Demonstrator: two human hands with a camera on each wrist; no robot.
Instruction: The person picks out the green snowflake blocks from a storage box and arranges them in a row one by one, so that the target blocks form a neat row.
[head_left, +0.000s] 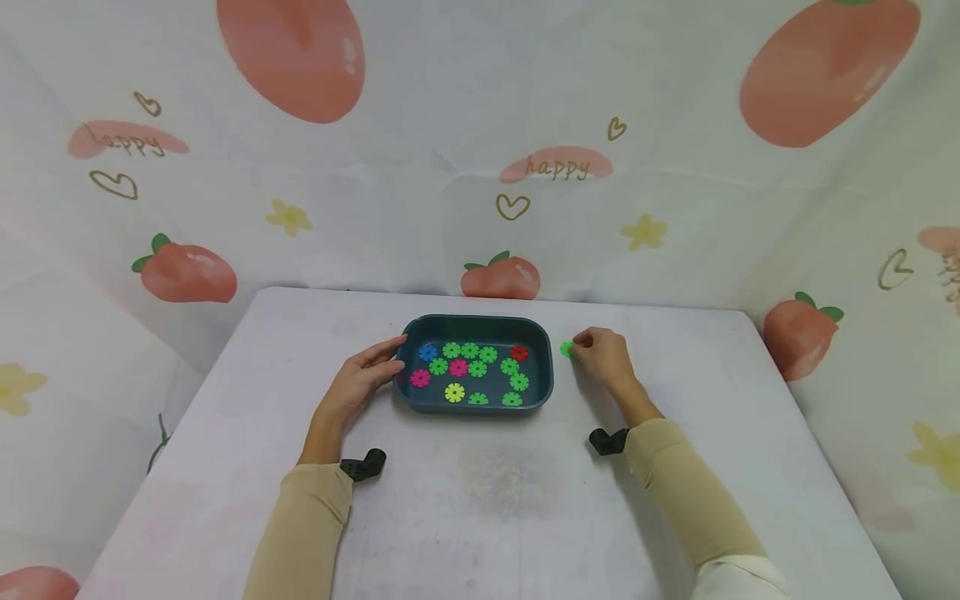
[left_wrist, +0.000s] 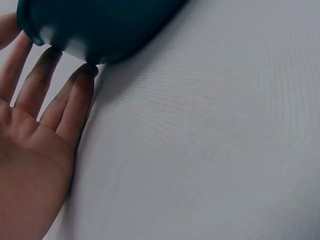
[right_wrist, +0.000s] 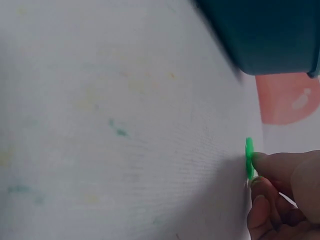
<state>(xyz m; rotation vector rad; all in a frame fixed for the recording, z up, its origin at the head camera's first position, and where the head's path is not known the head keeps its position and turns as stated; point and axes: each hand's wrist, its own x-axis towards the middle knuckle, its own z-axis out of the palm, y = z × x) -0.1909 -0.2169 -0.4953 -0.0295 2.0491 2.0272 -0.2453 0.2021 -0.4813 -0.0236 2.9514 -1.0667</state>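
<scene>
My right hand (head_left: pixel 606 358) pinches a green disc (head_left: pixel 566 349), with the tray (head_left: pixel 472 409) just left of it, stretching lengthwise to my left hand (head_left: pixel 358 382), whose nearly straight fingers touch its end.

Word "happy" (head_left: pixel 129 143) on pink patch (head_left: pixel 123 129) of wall cloth (head_left: pixel 420 100), up past back left corner of tabletop (head_left: pixel 712 375). Second "happy" (head_left: pixel 557 169) on another pink patch (head_left: pixel 558 152), above back edge. Far right writing (head_left: pixel 951 271) cut off.
</scene>
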